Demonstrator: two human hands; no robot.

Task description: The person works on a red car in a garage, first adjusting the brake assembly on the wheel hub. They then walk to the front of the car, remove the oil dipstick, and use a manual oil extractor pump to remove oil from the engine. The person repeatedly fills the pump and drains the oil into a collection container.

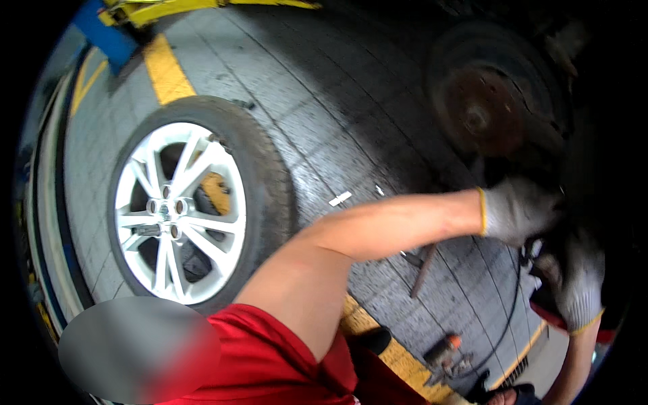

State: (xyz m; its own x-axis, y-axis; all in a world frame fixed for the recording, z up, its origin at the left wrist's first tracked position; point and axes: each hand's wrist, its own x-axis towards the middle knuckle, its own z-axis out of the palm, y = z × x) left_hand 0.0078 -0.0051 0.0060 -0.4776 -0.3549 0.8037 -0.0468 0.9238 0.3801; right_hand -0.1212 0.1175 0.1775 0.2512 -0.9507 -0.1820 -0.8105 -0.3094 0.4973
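Grey, dark-jointed floor tiles (pixel 223 64), scuffed and shiny in patches, carry a flat yellow painted stripe (pixel 167 71). At the upper right, in deep shade, stands a round, rust-brown metal brake disc (pixel 489 108) with a raised hub at its centre. Just below it, the left hand (pixel 520 210), in a grey knitted glove with a yellow cuff, reaches into the shadow; the right hand (pixel 580 277), gloved alike, is near it, blurred. The dimness hides their fingers, so I cannot tell how far open either is or what it holds. Below lies a thin brown rod (pixel 424 271); farther left, a silver multi-spoke wheel (pixel 202 223) wears a black, treaded rubber tyre (pixel 273 182).
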